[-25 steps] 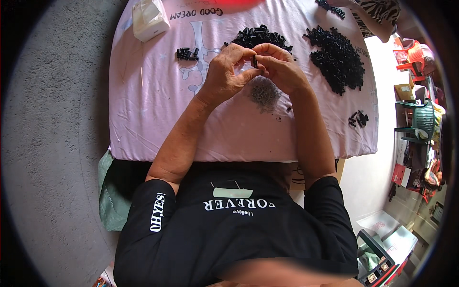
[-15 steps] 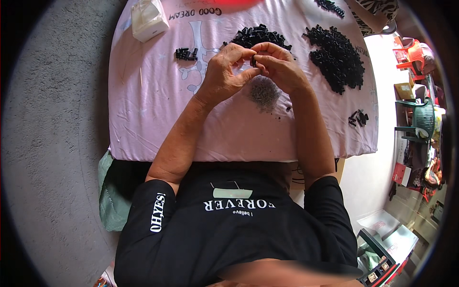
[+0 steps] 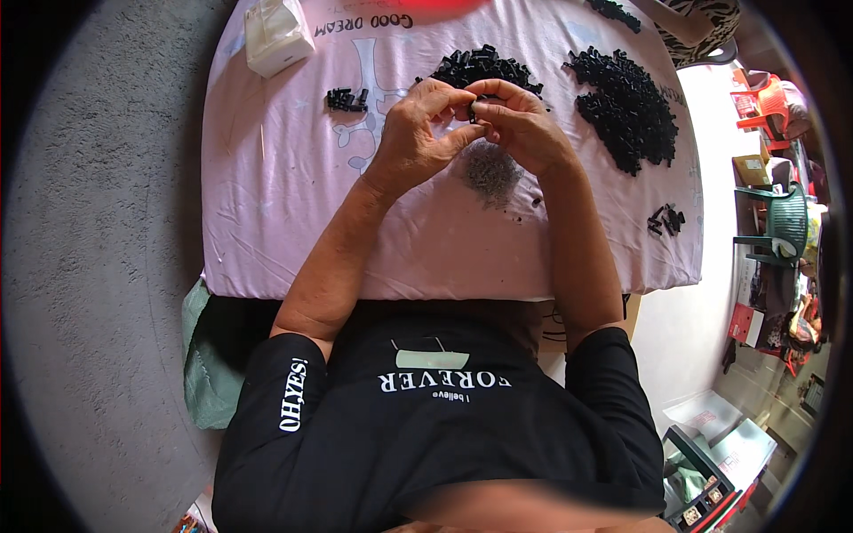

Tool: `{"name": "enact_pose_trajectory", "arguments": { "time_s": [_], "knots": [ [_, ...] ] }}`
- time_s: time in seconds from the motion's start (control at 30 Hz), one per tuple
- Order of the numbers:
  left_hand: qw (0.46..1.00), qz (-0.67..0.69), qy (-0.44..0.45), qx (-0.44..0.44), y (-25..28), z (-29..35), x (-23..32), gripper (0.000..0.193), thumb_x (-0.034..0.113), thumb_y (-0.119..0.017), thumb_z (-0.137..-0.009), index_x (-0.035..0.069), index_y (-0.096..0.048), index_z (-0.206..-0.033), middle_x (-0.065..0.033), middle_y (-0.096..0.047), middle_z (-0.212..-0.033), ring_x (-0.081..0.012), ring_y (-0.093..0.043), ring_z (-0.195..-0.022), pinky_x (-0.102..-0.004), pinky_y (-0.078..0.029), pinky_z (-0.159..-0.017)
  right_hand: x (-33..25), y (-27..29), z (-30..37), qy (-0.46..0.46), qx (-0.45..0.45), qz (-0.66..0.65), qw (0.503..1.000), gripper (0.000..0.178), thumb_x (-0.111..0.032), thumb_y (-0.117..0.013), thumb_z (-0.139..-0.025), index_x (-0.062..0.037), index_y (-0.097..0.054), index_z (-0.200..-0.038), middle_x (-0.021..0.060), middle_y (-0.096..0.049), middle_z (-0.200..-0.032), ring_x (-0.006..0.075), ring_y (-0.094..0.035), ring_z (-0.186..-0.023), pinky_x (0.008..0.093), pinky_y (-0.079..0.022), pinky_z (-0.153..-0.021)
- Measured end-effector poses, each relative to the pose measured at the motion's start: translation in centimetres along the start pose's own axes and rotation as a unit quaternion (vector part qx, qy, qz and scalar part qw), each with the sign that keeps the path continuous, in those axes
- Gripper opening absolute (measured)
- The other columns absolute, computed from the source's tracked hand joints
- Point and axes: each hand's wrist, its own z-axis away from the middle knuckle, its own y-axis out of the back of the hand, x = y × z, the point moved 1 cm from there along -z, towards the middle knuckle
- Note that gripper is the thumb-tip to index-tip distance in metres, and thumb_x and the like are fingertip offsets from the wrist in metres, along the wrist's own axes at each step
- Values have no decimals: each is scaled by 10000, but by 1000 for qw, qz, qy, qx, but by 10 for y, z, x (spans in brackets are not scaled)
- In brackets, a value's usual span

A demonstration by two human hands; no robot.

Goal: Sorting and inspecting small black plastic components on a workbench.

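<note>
Both hands meet over the far middle of the table, fingertips together. Between the thumbs and fingers of my left hand [image 3: 425, 129] and my right hand [image 3: 522, 124] is a small black plastic piece [image 3: 473, 113], mostly covered by the fingers. Just beyond them lies a heap of black plastic pieces [image 3: 484, 67]. Below the right hand sits a little pile of tiny grey metallic bits [image 3: 491, 176], too fine to name. A small cluster of black pieces [image 3: 346, 100] rests left of my left hand.
The table has a pink cloth [image 3: 444, 240]. A larger heap of black pieces [image 3: 626, 107] spreads at right, with a few loose ones [image 3: 666, 218] nearer me. A white tissue pack [image 3: 278, 37] stands far left. Another person's arm [image 3: 684, 22] shows at the far right corner.
My hands stay in nearly the same place, the fingers shifting slightly around the small black piece. The other person's arm at the far right corner has moved a little.
</note>
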Motion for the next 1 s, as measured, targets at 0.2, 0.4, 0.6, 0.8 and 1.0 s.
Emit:
{"name": "enact_pose_trajectory", "arguments": {
  "time_s": [0.2, 0.4, 0.6, 0.8, 1.0],
  "knots": [
    [1000, 9, 2, -17, 2, -1, 0, 352, 111, -850, -719, 34, -688, -1021, -49, -618, -861, -157, -578, -742, -292, -500, -682, 1, 3, -1, 5, -14, 8, 1000, 247, -74, -702, -907, -39, -629, -1141, 7, -655, -904, 37, -533, -685, 173, -438, -605],
    [999, 26, 6, -42, 6, 1, -6, 361, 132, -854, -730, 35, -693, -1038, -47, -618, -881, -152, -581, -762, -287, -506, -702, -2, -3, 1, 5, -23, 8, 1000, 246, -79, -704, -908, -38, -630, -1138, -13, -626, -868, 39, -519, -678, 176, -436, -611],
    [997, 37, 16, -63, 8, -2, -2, 361, 141, -849, -747, 32, -695, -1055, -41, -621, -901, -147, -592, -798, -283, -520, -741, -1, 1, 1, 8, -31, 8, 999, 255, -86, -707, -905, -43, -628, -1144, -18, -631, -867, 35, -519, -687, 174, -433, -612],
    [997, 47, 20, -66, 9, 0, -2, 362, 148, -840, -762, 35, -698, -1075, -50, -628, -931, -150, -599, -816, -282, -522, -755, -2, -2, 1, 18, -33, 24, 999, 285, -103, -709, -904, -37, -614, -1165, -16, -636, -857, 39, -522, -691, 176, -429, -613],
    [996, 55, 25, -66, 11, 0, -3, 327, 143, -832, -772, 27, -702, -1049, -50, -633, -934, -152, -605, -822, -284, -520, -756, -2, -5, 2, 9, -35, 9, 999, 299, -100, -711, -902, -36, -611, -1176, -9, -641, -858, 42, -528, -695, 181, -437, -630]
  ]
}}
